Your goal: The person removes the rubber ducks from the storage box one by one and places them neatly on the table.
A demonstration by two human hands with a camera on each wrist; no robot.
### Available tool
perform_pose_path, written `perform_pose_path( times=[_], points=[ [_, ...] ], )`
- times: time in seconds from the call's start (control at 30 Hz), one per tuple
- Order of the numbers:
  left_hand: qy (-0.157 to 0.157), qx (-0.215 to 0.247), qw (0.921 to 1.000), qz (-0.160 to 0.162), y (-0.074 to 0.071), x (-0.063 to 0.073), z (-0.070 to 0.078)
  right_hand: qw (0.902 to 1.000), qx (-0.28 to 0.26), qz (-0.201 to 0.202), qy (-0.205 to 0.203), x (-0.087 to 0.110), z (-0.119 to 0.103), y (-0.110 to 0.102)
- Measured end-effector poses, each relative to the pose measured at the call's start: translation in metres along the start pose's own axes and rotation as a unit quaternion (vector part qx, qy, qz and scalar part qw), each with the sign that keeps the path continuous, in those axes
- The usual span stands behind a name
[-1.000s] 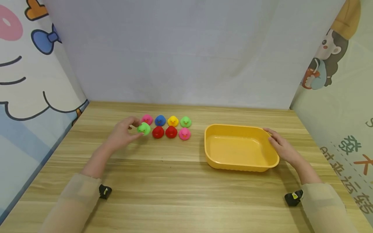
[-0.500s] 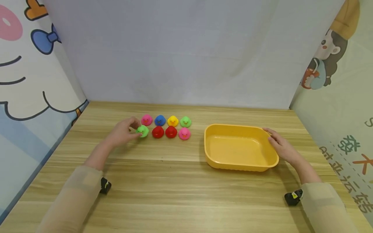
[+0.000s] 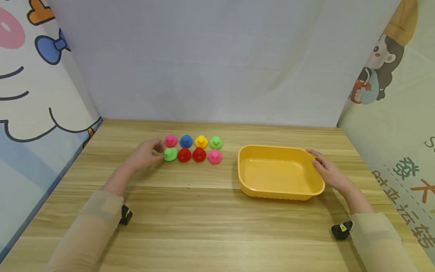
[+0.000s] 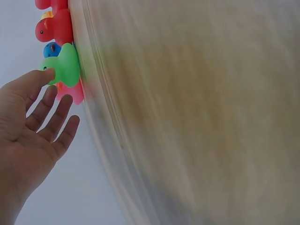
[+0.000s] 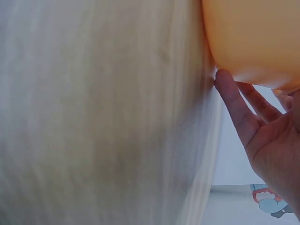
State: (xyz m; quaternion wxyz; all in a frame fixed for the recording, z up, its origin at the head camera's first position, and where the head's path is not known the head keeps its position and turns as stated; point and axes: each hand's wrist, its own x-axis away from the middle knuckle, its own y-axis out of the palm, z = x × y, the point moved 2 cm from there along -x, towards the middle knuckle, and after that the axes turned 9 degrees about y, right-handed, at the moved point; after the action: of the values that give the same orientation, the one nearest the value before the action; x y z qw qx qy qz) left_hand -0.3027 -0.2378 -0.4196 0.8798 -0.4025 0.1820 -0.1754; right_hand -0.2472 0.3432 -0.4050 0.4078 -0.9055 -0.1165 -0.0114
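My left hand [image 3: 144,154] pinches a light green rubber duck [image 3: 171,154] at the left end of the front row, its bill turned toward the hand. In the left wrist view the thumb lies on the face of this duck, and the other fingers are spread. Right of it sit a red duck [image 3: 184,155], a second red duck [image 3: 199,154] and a pink duck [image 3: 214,156]. My right hand [image 3: 331,175] holds the right rim of a yellow plastic tub [image 3: 275,194]. In the right wrist view its fingers lie against the tub's outer wall.
Behind the front row stand a pink duck [image 3: 170,140], a blue duck [image 3: 186,141], a yellow duck [image 3: 201,142] and a green duck [image 3: 215,142]. The wood-grain table [image 3: 190,226] meets a pale backdrop [image 3: 217,64] at its far edge. Printed cloths hang at both sides.
The green duck has come down into line with the front row, then shifted right against the red duck. It has turned to face my left hand. The right hand and tub stay put.
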Motion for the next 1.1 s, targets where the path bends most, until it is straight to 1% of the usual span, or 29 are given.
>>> perform_pose_path(
  times=[0.13,0.23,0.4,0.73,0.97,1.1],
  points=[
    [-0.001,-0.013,0.9999,-0.009,0.0005,-0.002,-0.0001,1.0,-0.004,-0.002,0.0,-0.0002,0.0012,0.0003],
    [0.011,-0.015,0.9996,-0.023,0.0016,-0.0047,0.003,1.0,-0.004,-0.001,0.0,0.0004,0.0018,-0.0001],
    [0.026,-0.004,0.9988,-0.042,0.0041,-0.0067,0.0086,1.0,-0.002,-0.001,0.0,0.0012,0.0023,-0.0009],
    [0.022,-0.008,0.9995,-0.021,0.006,-0.0071,0.0056,0.9999,-0.011,0.002,-0.002,0.0034,0.0017,-0.0018],
    [-0.005,-0.011,0.9996,-0.026,0.0063,-0.0076,0.0056,0.9999,-0.013,0.0,-0.001,0.0032,0.0002,-0.0021],
    [-0.013,-0.013,0.9994,-0.03,0.0065,-0.0076,0.0046,0.9999,-0.009,-0.004,0.003,0.0018,-0.0002,-0.0021]
  ],
)
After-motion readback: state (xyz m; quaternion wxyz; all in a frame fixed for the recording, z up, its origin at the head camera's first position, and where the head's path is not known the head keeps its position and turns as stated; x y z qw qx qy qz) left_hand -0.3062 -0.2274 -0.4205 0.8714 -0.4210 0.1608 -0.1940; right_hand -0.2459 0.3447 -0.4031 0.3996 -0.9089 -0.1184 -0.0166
